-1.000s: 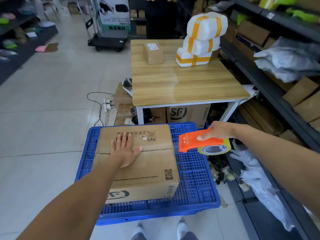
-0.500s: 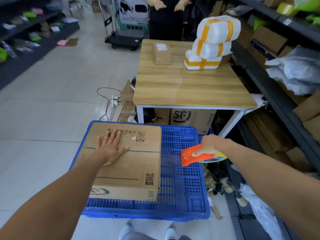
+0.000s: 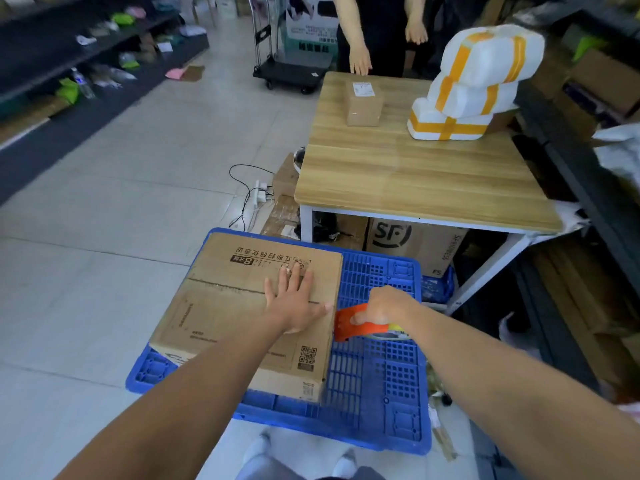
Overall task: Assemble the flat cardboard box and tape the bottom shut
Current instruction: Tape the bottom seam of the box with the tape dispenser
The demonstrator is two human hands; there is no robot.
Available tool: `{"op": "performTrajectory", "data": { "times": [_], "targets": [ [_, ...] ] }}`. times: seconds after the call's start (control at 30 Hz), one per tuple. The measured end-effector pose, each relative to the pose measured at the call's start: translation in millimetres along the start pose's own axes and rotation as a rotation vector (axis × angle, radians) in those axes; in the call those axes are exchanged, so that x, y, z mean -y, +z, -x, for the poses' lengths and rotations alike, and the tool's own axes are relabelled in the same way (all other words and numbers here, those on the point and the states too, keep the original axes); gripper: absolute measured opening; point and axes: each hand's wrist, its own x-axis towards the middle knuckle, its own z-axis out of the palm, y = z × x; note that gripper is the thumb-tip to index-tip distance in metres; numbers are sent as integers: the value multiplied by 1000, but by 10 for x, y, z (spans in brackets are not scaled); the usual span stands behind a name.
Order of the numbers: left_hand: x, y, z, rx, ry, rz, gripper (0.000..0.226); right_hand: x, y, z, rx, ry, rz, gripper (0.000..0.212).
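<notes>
The left hand is lying flat, fingers spread, on the cardboard box sitting on the blue pallet, while the right hand is gripping the orange tape dispenser at the box's right edge, its roll mostly hidden, the flap seam looking blurry

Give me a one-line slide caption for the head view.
Left hand flat on the cardboard box atop a blue pallet; right hand brings the orange tape dispenser to its right edge.
</notes>
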Motion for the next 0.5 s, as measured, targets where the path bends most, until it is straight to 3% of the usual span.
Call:
{"op": "performTrajectory", "data": {
  "times": [0.17, 0.3, 0.4, 0.5],
  "targets": [
    [32, -3, -29, 6, -4, -10, 94, 94, -1, 19, -60, -33, 85, 53],
    [-9, -5, -40, 20, 0, -3, 94, 205, 292, 33, -180, -56, 440, 30],
    [-21, -40, -45, 13, -16, -1, 98, 97, 422, -16, -94, 46, 231, 25],
    [-121, -47, -33, 15, -62, 1, 116, -93, 173, -24, -219, 116, 213, 21]
  ]
}}
